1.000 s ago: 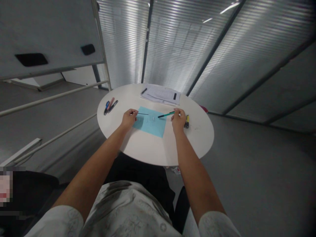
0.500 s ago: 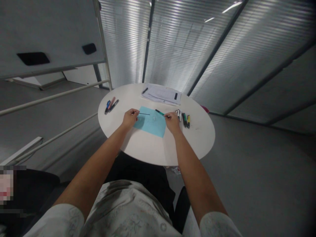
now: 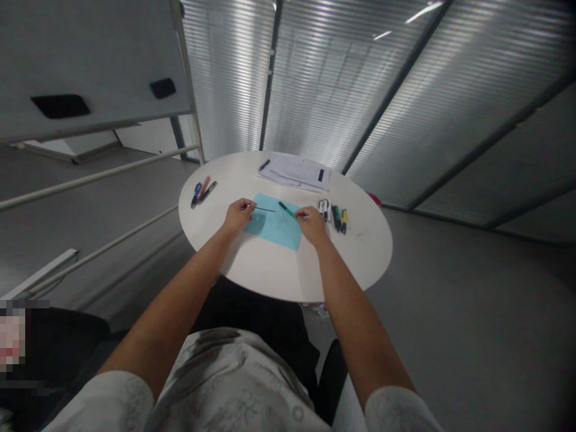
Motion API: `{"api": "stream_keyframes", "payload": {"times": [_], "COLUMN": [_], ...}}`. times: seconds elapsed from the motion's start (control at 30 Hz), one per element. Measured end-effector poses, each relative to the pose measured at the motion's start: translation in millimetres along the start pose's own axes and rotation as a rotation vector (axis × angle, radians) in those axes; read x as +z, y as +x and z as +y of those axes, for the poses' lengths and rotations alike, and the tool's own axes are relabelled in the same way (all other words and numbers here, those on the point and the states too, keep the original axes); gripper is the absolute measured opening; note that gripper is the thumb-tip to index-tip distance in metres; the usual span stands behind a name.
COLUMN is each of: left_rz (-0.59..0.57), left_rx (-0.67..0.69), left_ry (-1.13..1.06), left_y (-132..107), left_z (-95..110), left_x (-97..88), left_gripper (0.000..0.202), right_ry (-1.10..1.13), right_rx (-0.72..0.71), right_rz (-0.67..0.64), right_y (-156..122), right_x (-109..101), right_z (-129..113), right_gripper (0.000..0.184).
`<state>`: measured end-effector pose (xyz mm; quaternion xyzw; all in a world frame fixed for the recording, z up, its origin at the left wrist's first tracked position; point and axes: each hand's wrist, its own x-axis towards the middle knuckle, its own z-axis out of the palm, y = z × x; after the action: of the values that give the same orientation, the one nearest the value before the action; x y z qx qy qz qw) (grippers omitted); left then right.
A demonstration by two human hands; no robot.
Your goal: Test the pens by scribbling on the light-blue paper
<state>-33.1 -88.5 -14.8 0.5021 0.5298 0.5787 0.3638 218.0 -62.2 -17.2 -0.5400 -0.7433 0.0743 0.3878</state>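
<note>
A light blue sheet of paper (image 3: 274,225) lies on the round white table (image 3: 279,270). My left hand (image 3: 237,216) rests at the sheet's left edge, its fingers pinched on a thin dark rod (image 3: 265,209) that points right over the paper. My right hand (image 3: 311,225) sits at the sheet's right edge, closed on a green pen (image 3: 287,210) whose far end slants up and left above the paper. The two hands are a short way apart.
Several markers (image 3: 333,215) lie in a row just right of my right hand. Three pens (image 3: 201,192) lie at the table's left edge. A stack of white papers (image 3: 294,171) sits at the far side. A whiteboard stand (image 3: 90,60) is on the left.
My right hand has come left from the row of markers to the sheet's edge, and the green pen has swung to slant up and left. The left hand has stayed put.
</note>
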Motion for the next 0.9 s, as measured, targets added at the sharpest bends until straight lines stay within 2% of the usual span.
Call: {"api": "stream_keyframes", "payload": {"times": [0.13, 0.3, 0.4, 0.67, 0.9], "left_rz": [-0.048, -0.071, -0.076, -0.098, -0.066], "left_rx": [0.015, 0.023, 0.032, 0.041, 0.040], "left_ry": [0.022, 0.031, 0.043, 0.056, -0.005], "left_y": [-4.2, -5.0, -2.7, 0.4, 1.1], "left_z": [5.2, 5.4, 1.1, -4.2, -4.7], "left_x": [0.6, 1.1, 1.5, 2.2, 2.1], "left_gripper": [0.016, 0.015, 0.016, 0.019, 0.019], "right_ry": [-0.007, -0.090, -0.105, -0.129, -0.055], "right_rx": [-0.059, -0.143, -0.177, -0.191, -0.142], "right_rz": [0.041, -0.096, -0.132, -0.171, -0.093], "right_y": [-1.5, -6.6, -8.1, -5.4, -3.7], "right_x": [-0.4, 1.2, 2.7, 4.8, 7.7], "right_z": [-11.8, -28.6, -33.2, -32.0, -23.8], "right_gripper": [0.022, 0.018, 0.018, 0.017, 0.012]}}
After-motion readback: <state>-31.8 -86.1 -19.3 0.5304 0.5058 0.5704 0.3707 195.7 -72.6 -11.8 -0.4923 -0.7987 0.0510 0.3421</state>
